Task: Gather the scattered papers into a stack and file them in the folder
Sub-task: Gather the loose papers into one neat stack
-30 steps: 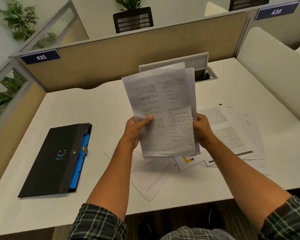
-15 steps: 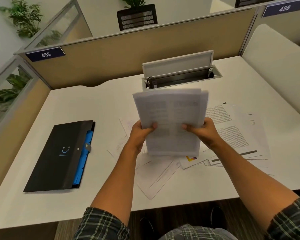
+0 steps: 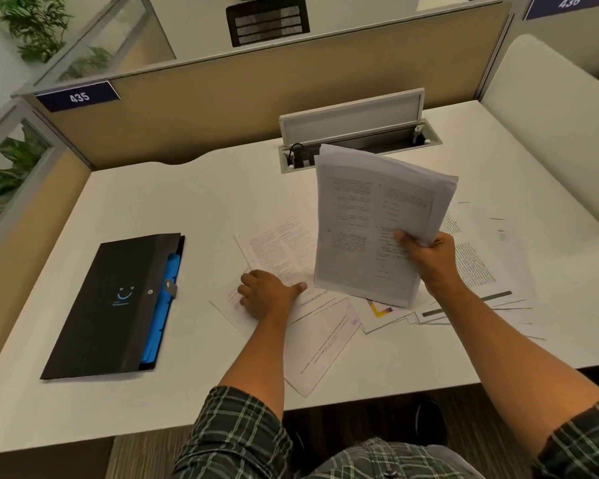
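My right hand grips a stack of printed papers by its right edge and holds it tilted above the desk. My left hand lies on loose sheets on the white desk, fingers curled down onto the paper. More scattered sheets fan out to the right, and one sheet reaches over the front edge. The black folder with blue dividers lies closed at the left, apart from both hands.
An open cable tray with a raised lid sits at the back of the desk, just behind the held stack. Beige partitions wall the desk at back and left. A white panel stands at the right.
My left hand has let go of the stack and dropped onto the loose sheets at the left. The right hand alone now holds the stack, shifted right and tilted.
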`<state>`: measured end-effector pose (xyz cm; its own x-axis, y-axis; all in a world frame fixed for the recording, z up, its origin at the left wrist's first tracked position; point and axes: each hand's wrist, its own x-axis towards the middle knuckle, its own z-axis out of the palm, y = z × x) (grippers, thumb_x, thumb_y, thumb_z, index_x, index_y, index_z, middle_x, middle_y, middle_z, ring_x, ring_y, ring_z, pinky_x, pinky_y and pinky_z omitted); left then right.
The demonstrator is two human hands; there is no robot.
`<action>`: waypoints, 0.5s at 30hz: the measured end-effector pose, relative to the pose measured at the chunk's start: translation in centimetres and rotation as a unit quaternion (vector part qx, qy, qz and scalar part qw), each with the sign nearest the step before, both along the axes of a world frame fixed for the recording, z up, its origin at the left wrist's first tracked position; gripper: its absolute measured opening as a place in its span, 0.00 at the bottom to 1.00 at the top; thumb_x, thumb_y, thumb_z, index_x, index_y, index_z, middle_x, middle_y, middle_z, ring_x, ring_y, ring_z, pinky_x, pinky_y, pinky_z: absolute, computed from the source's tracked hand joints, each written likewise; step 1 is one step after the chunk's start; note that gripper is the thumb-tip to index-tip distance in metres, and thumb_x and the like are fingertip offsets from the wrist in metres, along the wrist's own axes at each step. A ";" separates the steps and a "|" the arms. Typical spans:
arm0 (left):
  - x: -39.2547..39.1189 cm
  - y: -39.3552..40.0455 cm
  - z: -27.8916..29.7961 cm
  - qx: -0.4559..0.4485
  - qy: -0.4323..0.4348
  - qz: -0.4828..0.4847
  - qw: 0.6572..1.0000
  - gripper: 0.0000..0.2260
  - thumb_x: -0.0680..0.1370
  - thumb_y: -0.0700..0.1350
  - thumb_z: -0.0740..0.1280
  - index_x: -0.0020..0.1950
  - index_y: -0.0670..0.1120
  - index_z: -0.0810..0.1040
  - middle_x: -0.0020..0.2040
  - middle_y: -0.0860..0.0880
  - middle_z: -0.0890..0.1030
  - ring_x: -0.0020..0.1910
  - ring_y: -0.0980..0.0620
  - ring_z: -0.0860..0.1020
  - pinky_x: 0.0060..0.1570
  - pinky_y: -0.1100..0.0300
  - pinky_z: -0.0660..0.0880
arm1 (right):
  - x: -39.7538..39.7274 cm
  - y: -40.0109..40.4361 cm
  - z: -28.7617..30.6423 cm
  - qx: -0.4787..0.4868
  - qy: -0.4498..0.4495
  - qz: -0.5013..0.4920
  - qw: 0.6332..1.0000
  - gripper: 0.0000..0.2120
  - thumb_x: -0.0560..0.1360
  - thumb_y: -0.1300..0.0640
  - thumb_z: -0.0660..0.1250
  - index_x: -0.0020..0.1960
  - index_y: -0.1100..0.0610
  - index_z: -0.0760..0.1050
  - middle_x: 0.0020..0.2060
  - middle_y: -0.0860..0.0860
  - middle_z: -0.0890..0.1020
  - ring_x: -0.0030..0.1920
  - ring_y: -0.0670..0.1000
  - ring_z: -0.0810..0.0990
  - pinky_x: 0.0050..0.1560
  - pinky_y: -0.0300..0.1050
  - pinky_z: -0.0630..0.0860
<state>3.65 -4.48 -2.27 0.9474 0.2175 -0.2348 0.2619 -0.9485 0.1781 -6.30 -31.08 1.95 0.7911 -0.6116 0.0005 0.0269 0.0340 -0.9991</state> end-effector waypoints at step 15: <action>3.0 0.3 0.4 -0.174 0.049 0.132 0.975 0.43 0.64 0.55 0.84 0.68 0.38 0.66 0.66 0.38 0.75 0.63 0.38 0.76 0.60 0.45 0.76 | 0.0 -0.5 0.1 0.016 0.009 -0.025 1.000 0.06 0.73 0.59 0.77 0.48 0.52 0.83 0.43 0.43 0.87 0.43 0.47 0.87 0.43 0.43 0.84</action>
<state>6.63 -4.23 -1.88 0.8388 0.3420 -0.4236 0.5203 -0.7326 0.4389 -6.26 -31.61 2.03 0.7591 -0.6501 -0.0341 0.0108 0.0649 -0.9978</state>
